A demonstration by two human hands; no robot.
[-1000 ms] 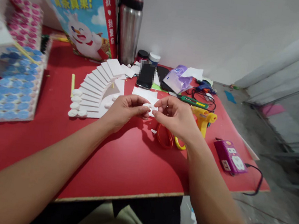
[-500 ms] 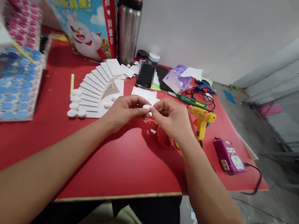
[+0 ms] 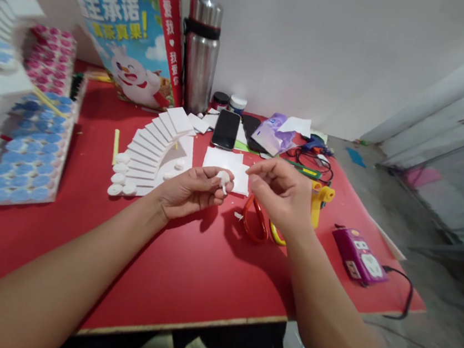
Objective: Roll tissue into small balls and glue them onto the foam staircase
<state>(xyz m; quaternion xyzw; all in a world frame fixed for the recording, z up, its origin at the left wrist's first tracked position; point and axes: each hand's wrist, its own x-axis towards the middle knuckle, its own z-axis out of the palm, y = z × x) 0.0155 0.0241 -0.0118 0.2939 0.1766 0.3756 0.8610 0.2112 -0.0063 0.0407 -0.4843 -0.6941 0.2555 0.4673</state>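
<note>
My left hand (image 3: 196,192) pinches a small white rolled rosette (image 3: 223,178) between thumb and fingers, and a short white tail hangs down from it. Just to its right, my right hand (image 3: 282,193) is raised, with the thumb and forefinger slightly apart and nothing visible between them. Beneath and beside that hand lie scissors with red and yellow handles (image 3: 256,221), partly covered by it. Left of my left hand stands a fan of white stepped pieces (image 3: 146,150), with several white rosettes (image 3: 118,178) at its outer end. White sheets (image 3: 221,157) lie behind both hands.
A yellow glue gun (image 3: 316,206) and purple power box (image 3: 360,256) are on the right. Behind are a phone (image 3: 226,128), a purple packet (image 3: 276,133) and a steel flask (image 3: 201,53). A stepped model with blue rosettes (image 3: 29,145) occupies the left, near a printed bag (image 3: 126,33).
My right hand has come off the white rosette and moved right. My left hand still holds the rosette, now turned so its tail shows. The view has tilted up slightly.
</note>
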